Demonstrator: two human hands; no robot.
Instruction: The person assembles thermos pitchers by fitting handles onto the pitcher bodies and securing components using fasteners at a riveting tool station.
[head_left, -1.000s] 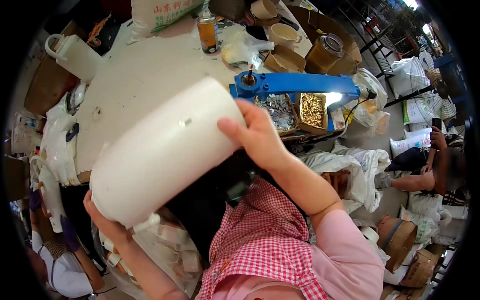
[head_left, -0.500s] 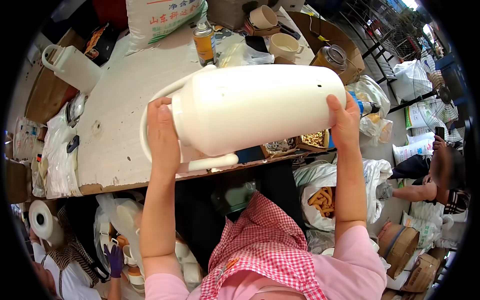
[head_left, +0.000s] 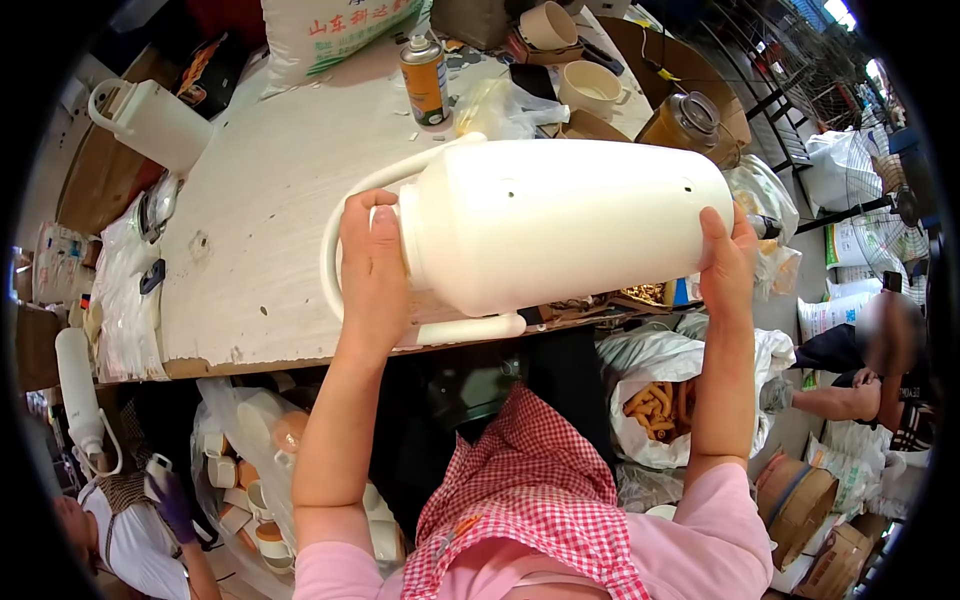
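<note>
A cream-white thermos jug body [head_left: 570, 225] lies on its side in the air above the table's front edge, with two small dark holes in its wall. My left hand [head_left: 375, 265] is closed around its narrower neck end, beside the long curved handle [head_left: 335, 250]. At the wide base end, my right hand [head_left: 728, 255] grips the rim, thumb on the near wall and fingers behind. Beyond the jug stand an orange spray can [head_left: 425, 85] and a crumpled clear plastic bag [head_left: 505, 108].
Another white jug [head_left: 158, 125] stands on the table [head_left: 250, 260] at back left. A cup [head_left: 592, 88] and a glass jar [head_left: 690, 122] sit at back right. Below are bags of orange-brown parts [head_left: 655, 408] and white parts [head_left: 240, 470]. Co-workers sit at both sides.
The jug and both my hands have shifted right in view, and the jug has turned slightly, moving its holes. At lower left, a co-worker's white jug now shows side-on, and their gloved hand holds a white part.
</note>
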